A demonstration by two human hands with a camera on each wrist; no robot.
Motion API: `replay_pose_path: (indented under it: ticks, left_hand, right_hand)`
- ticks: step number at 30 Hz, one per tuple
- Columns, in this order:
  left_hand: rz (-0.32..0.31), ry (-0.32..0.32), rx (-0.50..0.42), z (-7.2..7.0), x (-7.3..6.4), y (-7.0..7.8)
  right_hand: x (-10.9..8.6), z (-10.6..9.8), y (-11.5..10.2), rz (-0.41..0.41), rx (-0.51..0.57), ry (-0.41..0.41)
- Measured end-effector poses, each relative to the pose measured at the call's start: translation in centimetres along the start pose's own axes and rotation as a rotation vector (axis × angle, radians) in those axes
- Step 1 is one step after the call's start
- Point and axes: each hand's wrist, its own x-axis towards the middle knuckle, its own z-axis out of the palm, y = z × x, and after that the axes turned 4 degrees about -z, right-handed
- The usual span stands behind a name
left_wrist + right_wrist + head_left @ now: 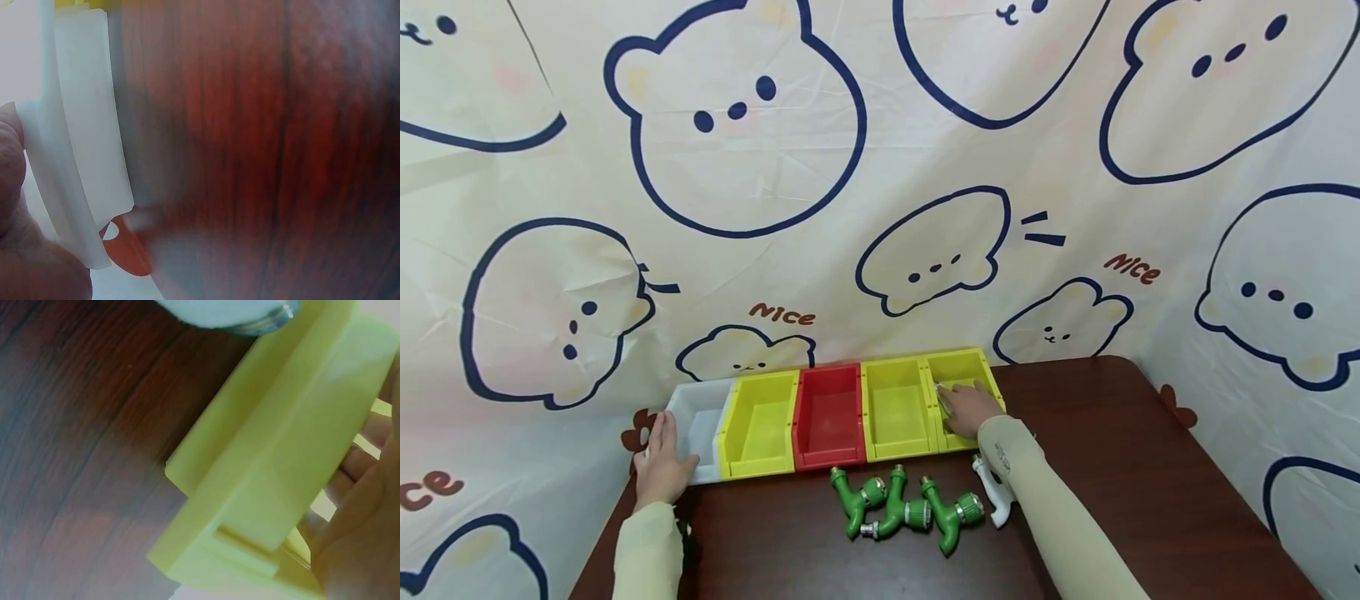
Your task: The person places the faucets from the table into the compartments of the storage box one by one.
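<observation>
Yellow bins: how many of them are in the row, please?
3. One yellow bin stands between the white bin and the red bin; another yellow bin is directly right of it; the last yellow bin, at the right end, has the right hand inside.

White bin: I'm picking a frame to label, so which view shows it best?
The head view: the white bin shows its open interior there, though the left hand covers part. The left wrist view gives only a cropped close-up of its walls; in the right wrist view I cannot make it out.

Five bins (829,421) (three yellow, one red, one white), three green taps (896,502) and one white tap (997,497) show.
</observation>
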Motion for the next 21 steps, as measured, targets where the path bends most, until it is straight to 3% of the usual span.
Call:
replay_pose_path:
  ticks: [4, 8, 16, 21]
  left_hand:
    - [-0.016, -0.006, -0.005, 0.1, -0.1, 0.1]
    - [-0.016, -0.009, -0.012, 0.2, -0.1, 0.2]
    - [-0.016, -0.008, 0.001, 0.1, -0.1, 0.2]
    - [-0.008, -0.005, -0.005, 0.1, 0.1, 0.2]
  right_hand:
    - [-0.1, -0.1, 0.4, -0.027, 0.002, 0.019]
    - [-1.4, -2.1, 0.2, -0.027, 0.067, 0.046]
    - [-7.0, -5.5, -1.3, -0.064, 0.186, 0.137]
    - [-10.1, -5.2, -1.7, -0.081, 0.192, 0.165]
